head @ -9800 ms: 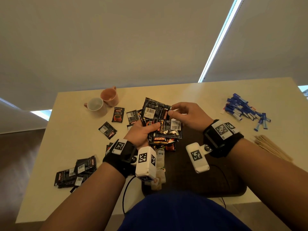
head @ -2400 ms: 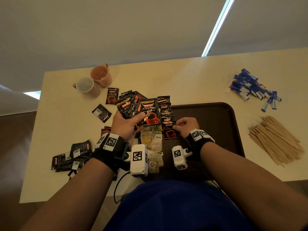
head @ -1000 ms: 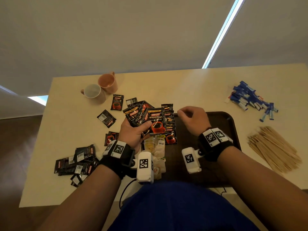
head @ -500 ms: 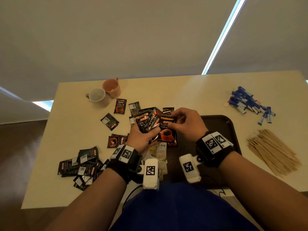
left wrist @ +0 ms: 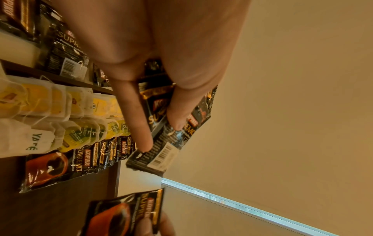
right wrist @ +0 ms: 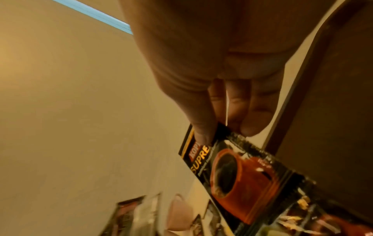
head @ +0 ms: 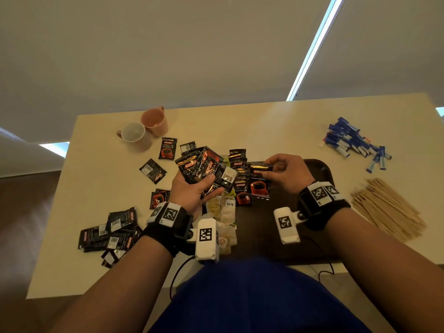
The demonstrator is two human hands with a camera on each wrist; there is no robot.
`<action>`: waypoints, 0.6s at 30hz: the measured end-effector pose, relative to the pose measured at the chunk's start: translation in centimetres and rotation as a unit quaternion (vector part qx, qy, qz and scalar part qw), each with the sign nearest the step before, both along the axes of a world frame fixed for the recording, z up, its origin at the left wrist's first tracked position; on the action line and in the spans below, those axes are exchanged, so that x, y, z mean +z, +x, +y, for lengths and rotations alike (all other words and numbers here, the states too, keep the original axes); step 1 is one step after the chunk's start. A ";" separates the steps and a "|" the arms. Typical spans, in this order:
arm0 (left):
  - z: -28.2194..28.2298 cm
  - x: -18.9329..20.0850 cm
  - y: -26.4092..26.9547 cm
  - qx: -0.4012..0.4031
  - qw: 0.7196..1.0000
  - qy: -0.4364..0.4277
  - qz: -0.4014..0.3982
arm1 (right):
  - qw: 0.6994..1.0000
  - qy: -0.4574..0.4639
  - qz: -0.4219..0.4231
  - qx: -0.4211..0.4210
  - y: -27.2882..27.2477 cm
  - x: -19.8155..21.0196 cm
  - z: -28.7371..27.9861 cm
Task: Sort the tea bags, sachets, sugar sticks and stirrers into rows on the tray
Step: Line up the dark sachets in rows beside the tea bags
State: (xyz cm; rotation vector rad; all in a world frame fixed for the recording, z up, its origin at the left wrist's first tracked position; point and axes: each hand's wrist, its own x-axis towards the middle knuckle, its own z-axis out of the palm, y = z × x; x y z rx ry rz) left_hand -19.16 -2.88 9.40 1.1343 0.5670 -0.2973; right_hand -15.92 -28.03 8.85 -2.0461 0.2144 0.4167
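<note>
My left hand (head: 192, 191) grips a fan of black coffee sachets (head: 204, 168) above the tray's left edge; the same bundle (left wrist: 161, 127) shows between thumb and fingers in the left wrist view. My right hand (head: 286, 171) pinches one coffee sachet (head: 258, 183) by its top edge, hanging over the dark tray (head: 319, 169); the right wrist view shows this sachet (right wrist: 242, 175) below my fingertips. On the tray lie a row of overlapping sachets (head: 239, 179) and, left of it, a row of tea bags (head: 221, 212). Tea bags (left wrist: 60, 111) fill the left wrist view's left side.
Two mugs (head: 144, 131) stand at the far left. Loose sachets (head: 153, 170) and a pile of sachets (head: 110, 236) lie left of the tray. Blue sugar sticks (head: 353, 143) and wooden stirrers (head: 386, 207) lie on the table to the right.
My right hand has pulled one sachet out of the bundle in my left hand and moved it rightward over the sachet row. The left hand keeps its bundle.
</note>
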 end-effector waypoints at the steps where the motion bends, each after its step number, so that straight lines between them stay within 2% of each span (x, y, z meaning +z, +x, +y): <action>1: 0.1 0.0 0.0 0.001 1.000 0.001 0.000 | 1.000 -0.028 0.006 0.002 0.1 -0.8 -0.3; 7: 0.2 -0.4 -0.1 0.000 1.000 0.014 0.007 | 0.992 -0.095 0.079 0.016 0.3 -5.0 0.6; 12: 0.3 -0.9 0.0 0.003 1.000 0.019 0.021 | 0.983 -0.116 0.135 0.038 0.0 -7.8 1.9; 18: 0.3 -1.1 0.3 0.003 0.999 0.027 0.028 | 0.976 -0.152 0.152 0.027 -0.1 -9.4 2.2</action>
